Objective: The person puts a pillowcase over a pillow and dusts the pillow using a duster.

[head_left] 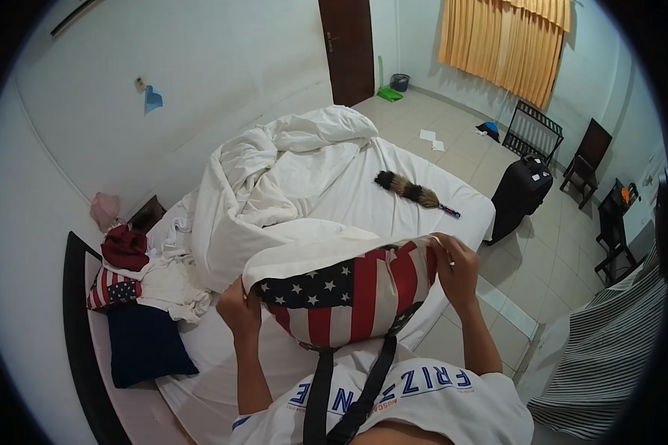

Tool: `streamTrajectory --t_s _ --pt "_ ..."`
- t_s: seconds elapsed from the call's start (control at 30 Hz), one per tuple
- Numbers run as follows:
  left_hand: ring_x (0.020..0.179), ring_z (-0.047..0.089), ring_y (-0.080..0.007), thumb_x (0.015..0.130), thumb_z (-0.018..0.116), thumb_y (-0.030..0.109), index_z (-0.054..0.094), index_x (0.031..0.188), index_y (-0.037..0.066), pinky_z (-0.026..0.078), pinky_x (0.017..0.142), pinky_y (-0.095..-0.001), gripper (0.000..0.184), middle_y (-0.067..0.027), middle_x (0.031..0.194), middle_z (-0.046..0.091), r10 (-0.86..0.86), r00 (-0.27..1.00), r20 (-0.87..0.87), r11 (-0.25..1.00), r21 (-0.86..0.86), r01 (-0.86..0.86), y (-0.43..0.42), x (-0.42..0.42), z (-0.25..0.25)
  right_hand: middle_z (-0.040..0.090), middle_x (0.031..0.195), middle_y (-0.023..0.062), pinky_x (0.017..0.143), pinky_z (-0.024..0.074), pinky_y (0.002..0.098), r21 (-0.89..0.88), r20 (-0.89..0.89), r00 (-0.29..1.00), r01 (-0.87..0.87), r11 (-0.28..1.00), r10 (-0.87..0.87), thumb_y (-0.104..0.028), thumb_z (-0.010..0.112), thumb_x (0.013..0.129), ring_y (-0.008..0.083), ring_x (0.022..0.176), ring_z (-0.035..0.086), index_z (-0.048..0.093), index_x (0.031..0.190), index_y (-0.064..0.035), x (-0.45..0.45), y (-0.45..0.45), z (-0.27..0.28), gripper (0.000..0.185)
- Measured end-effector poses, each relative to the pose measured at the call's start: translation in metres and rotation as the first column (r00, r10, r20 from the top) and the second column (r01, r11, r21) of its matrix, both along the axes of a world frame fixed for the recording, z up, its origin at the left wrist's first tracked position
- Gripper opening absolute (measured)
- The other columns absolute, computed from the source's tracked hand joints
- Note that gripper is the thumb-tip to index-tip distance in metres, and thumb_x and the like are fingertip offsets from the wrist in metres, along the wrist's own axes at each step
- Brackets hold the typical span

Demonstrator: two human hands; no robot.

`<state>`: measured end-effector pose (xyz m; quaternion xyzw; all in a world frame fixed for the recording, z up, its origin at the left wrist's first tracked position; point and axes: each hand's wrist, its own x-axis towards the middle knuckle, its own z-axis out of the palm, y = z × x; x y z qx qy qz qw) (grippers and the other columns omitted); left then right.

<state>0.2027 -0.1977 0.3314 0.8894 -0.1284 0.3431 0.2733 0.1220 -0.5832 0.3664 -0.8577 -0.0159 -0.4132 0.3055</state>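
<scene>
A cushion point(375, 293) with stars and red and white stripes is held up in front of my chest, with a white cloth edge point(304, 254) along its top. My left hand point(239, 308) is closed on the cloth at the cushion's left corner. At the upper right corner my right hand point(455, 268) pinches the cushion's edge, and a small white thing shows by its fingers. Beyond the cushion, a rumpled white blanket point(237, 185) lies on the bed point(393, 230).
A fluffy duster point(408, 190) lies on the bed. Left are a dark blue pillow point(145, 347), another flag-patterned cushion point(113, 288) and a red cloth point(126, 248). On the floor at right stand a black suitcase point(519, 193) and a rack point(533, 132). Striped cloth point(601, 356) hangs lower right.
</scene>
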Motion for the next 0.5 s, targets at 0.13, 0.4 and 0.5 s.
streamTrajectory --t_s 0.13,0.4,0.5 --pt "0.066 0.061 -0.034 0.086 0.06 0.021 0.057 0.076 -0.001 0.046 0.055 -0.0419 0.024 -0.0157 0.075 0.06 0.094 0.927 0.362 0.995 -0.002 -0.1 -0.007 -0.015 -0.04 0.053 0.074 0.0099 0.055 0.0466 0.0356 -0.325 0.376 0.926 0.155 0.933 -0.023 -0.003 0.063 0.079 0.0244 0.062 0.055 0.062 0.106 -0.0004 -0.035 0.005 -0.038 0.027" --pt "0.082 0.062 -0.0369 0.075 0.057 0.0 0.058 0.097 0.001 0.05 0.068 -0.0456 0.021 -0.0163 0.101 0.062 -0.058 0.998 -0.029 0.962 0.264 0.064 0.023 0.009 -0.195 0.059 0.088 0.0177 0.072 0.0492 0.0434 -0.485 -0.06 0.989 -0.148 0.862 0.136 -0.001 0.061 0.07 0.0342 0.081 0.058 0.055 0.089 0.0024 -0.019 -0.006 -0.222 0.02" --pt "0.083 0.059 -0.0421 0.078 0.054 -0.002 0.056 0.102 -0.001 0.047 0.07 -0.0487 0.024 -0.0196 0.1 0.059 0.008 0.999 -0.052 1.0 0.006 -0.007 -0.014 0.047 -0.16 0.057 0.088 0.0201 0.073 0.0489 0.0455 -0.345 0.003 0.999 -0.05 0.937 0.055 0.001 0.057 0.076 0.0371 0.081 0.057 0.052 0.098 0.0035 0.037 -0.011 -0.196 0.023"
